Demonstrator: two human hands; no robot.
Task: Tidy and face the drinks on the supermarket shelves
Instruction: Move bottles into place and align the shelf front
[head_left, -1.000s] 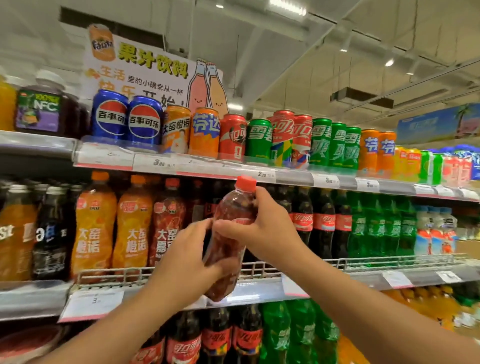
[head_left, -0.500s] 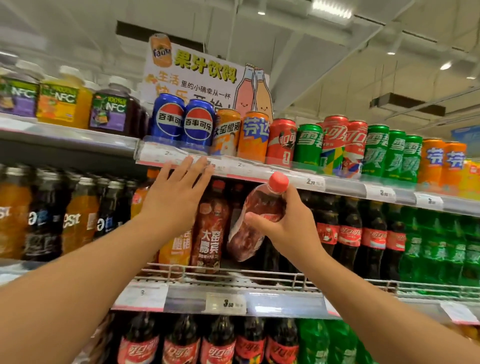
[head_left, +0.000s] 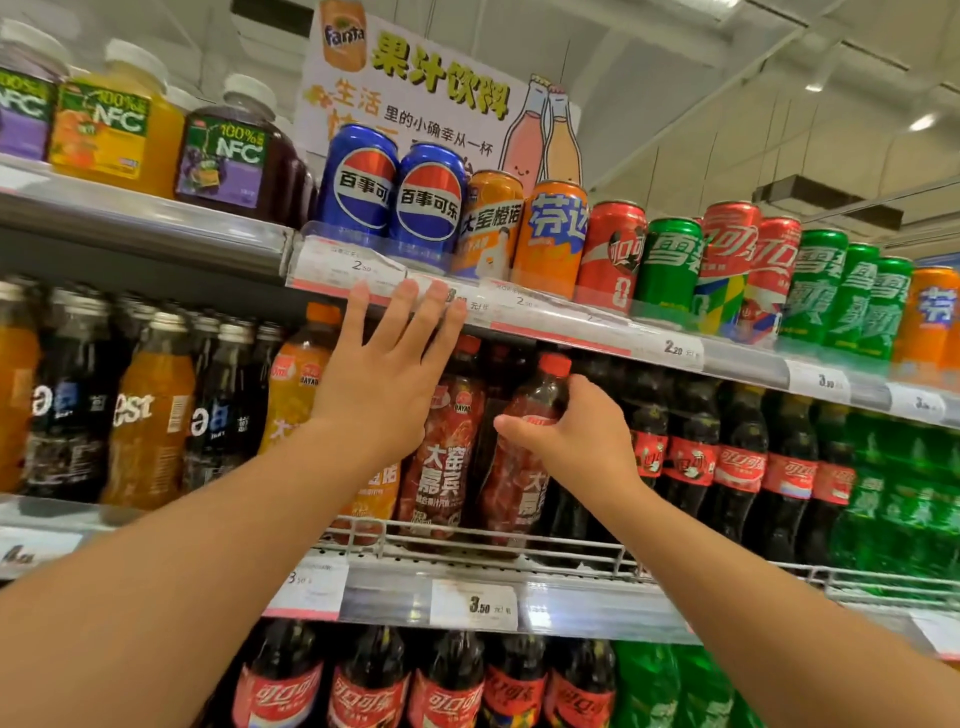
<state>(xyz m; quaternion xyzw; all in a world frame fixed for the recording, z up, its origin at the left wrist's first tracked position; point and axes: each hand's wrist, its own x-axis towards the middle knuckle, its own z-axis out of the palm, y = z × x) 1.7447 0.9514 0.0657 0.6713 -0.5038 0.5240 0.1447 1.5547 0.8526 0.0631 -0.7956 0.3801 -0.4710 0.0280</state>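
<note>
The right hand (head_left: 582, 441) grips a red-capped brown soda bottle (head_left: 519, 467) at its shoulder, nearly upright, base at the middle shelf's wire rail (head_left: 571, 551). The left hand (head_left: 379, 384), fingers spread flat, covers the neighbouring bottles, holding nothing.

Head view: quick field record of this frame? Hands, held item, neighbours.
left hand: open left hand, fingertips at the price rail of the top shelf
right hand: right hand grips the red-capped dark red plastic drink bottle by its shoulder
bottle state: on the middle shelf behind the wire rail, leaning a little
left neighbour: matching red-labelled bottle
right neighbour: dark cola bottles
above: row of cans
</note>
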